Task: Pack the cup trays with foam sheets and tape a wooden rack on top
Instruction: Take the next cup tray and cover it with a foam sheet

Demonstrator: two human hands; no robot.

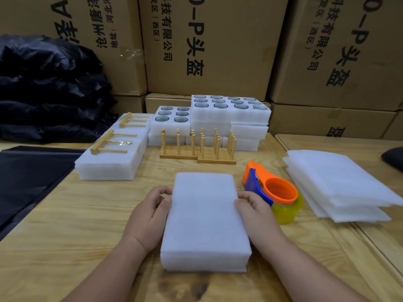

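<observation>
A white foam-covered tray stack (pixel 205 221) lies on the wooden table in front of me, its top hidden under a foam sheet. My left hand (pixel 148 214) grips its left side with curled fingers. My right hand (pixel 255 212) grips its right side the same way. Several wooden racks (pixel 197 147) stand upright behind the stack. An orange and blue tape dispenser (pixel 272 190) with a yellowish roll sits just right of my right hand. Loose foam sheets (pixel 340 184) are piled at the right.
Open cup trays (pixel 229 110) with glass cups are stacked at the back centre. Packed bundles with taped racks (pixel 113 153) lie at the left. Black plastic bags (pixel 43 88) and a black sheet (pixel 28 177) fill the left. Cardboard boxes (pixel 209 44) wall the back.
</observation>
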